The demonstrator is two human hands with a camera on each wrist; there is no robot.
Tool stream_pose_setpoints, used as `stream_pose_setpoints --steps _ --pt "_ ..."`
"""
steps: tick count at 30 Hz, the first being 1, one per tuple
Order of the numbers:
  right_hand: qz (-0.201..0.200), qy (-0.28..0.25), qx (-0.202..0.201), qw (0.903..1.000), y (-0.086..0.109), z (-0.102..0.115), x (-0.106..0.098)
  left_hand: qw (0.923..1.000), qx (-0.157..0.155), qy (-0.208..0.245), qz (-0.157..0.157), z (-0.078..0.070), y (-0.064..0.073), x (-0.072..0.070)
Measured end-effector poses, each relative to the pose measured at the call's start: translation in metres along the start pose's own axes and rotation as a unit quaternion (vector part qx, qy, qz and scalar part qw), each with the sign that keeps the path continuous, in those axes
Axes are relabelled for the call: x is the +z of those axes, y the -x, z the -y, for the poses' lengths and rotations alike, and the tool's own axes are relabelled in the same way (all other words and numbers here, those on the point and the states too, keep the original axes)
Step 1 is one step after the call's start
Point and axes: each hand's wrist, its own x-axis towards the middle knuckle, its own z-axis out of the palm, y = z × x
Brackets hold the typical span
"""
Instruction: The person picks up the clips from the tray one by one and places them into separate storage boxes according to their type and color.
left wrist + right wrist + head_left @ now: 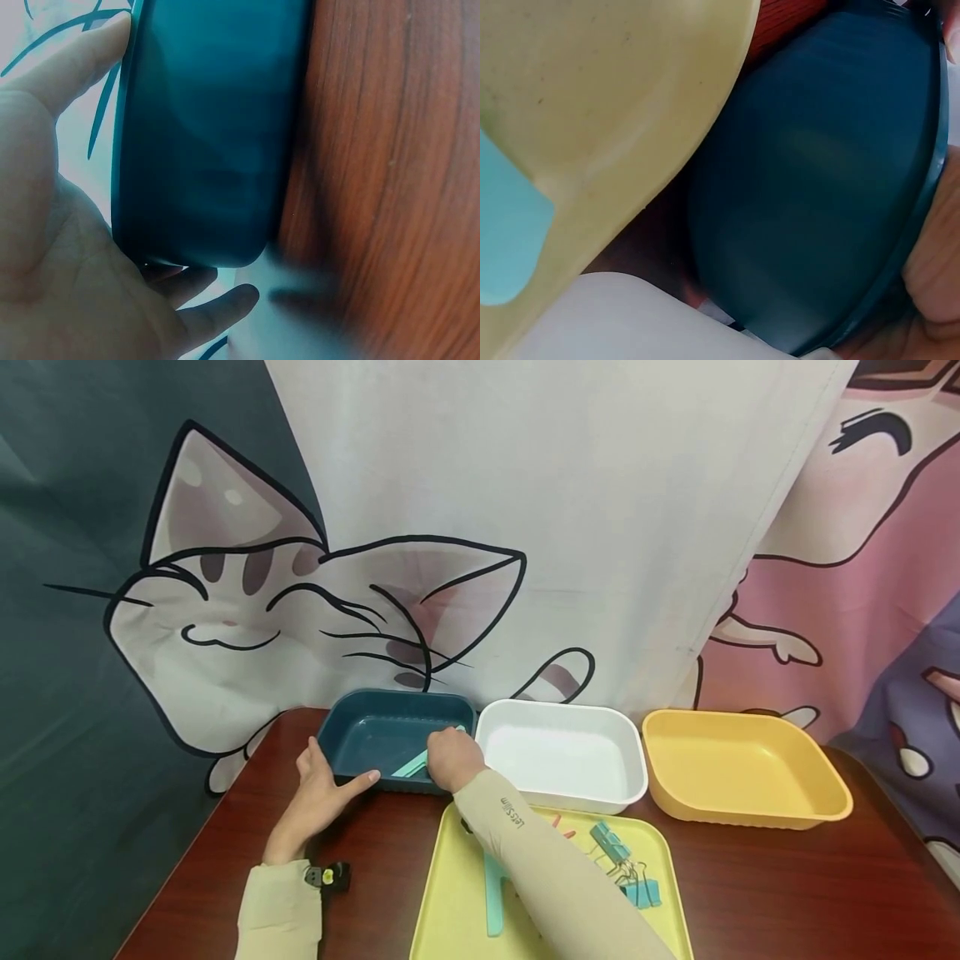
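In the head view, my right hand [454, 760] is inside the dark blue bin [375, 695], at its right end. Its curled fingers hold a long, slim mint-green strip [409, 766], which slants across the bin; its exact kind is unclear. My left hand [317, 795] spreads around the bin's front left corner. In the left wrist view, the thumb rests at the rim of the blue bin [210, 150] and the extended fingers lie by its end wall. The right wrist view shows only part of my right hand [934, 247] beyond the bin's rim.
A yellow tray [429, 917] holds another mint-green flat piece [493, 897], teal binder clips [611, 842] and small red pieces [564, 828], partly under my right forearm. A white bin [558, 760] and an orange-yellow bin [742, 768] stand right of the blue one. A printed cloth hangs behind.
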Motion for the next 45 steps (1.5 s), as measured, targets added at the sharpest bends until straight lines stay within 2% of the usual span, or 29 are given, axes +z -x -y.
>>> stream_pose_setpoints --steps 9,13,20,24,32,41,45 --pt "-0.009 -0.008 -0.001 0.9999 0.002 -0.001 0.0 1.0 -0.005 -0.004 0.002 0.0 0.001 0.001" --pt "-0.037 -0.003 -0.005 0.9993 0.004 -0.001 0.0 1.0 -0.005 -0.001 0.002 0.0 0.002 0.0" --pt "-0.098 0.013 -0.037 0.9944 0.01 -0.003 0.003 1.0 -0.003 0.005 0.003 0.001 0.002 0.0" --pt "-0.116 0.004 -0.05 0.9919 0.013 -0.005 0.001 0.9999 -0.007 0.008 0.007 0.001 0.003 0.0" --pt "-0.125 -0.019 -0.062 0.99 0.021 -0.01 -0.011 0.9998 -0.01 0.006 0.014 -0.001 0.002 -0.001" --pt "-0.111 -0.056 -0.06 0.9905 0.035 -0.011 -0.024 0.9998 -0.008 0.006 0.017 -0.002 0.002 -0.001" --pt "-0.117 -0.062 -0.062 0.9893 0.041 -0.011 -0.027 0.9998 -0.006 0.007 0.017 -0.002 0.003 -0.001"
